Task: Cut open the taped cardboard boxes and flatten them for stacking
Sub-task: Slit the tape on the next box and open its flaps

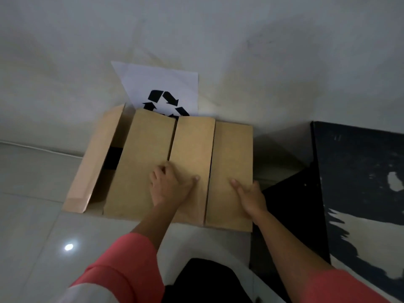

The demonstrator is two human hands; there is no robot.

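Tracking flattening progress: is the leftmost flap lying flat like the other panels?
No, the leftmost flap stands tilted up, with a dark gap between it and the flat panels.
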